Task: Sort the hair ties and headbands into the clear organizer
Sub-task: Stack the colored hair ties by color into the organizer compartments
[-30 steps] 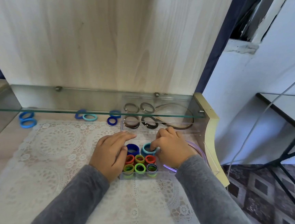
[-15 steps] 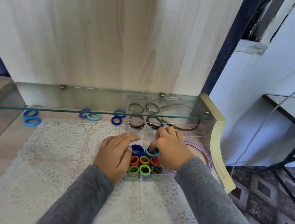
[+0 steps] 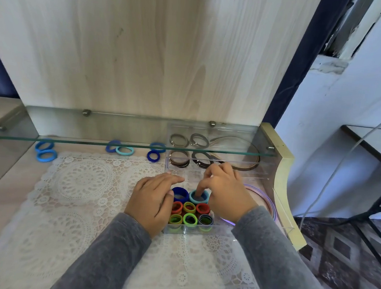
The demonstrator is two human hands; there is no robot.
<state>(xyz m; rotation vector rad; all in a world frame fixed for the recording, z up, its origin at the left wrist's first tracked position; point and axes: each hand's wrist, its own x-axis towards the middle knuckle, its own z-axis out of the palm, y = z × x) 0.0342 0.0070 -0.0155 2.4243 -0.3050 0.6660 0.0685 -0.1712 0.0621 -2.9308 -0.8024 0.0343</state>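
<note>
A plain grey left sleeve (image 3: 110, 259) and right sleeve (image 3: 273, 262) cover the arms to the wrists, leaving the left hand (image 3: 153, 201) and right hand (image 3: 229, 193) bare.

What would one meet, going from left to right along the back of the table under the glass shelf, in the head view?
Two light blue hair ties, dark blue and teal hair ties, two dark blue hair ties, brown hair ties, black hair ties, thin brown headband.

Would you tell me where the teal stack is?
Head view: the teal stack sits in the organizer, right of the navy stack, with a finger of the right hand inside it.
</note>
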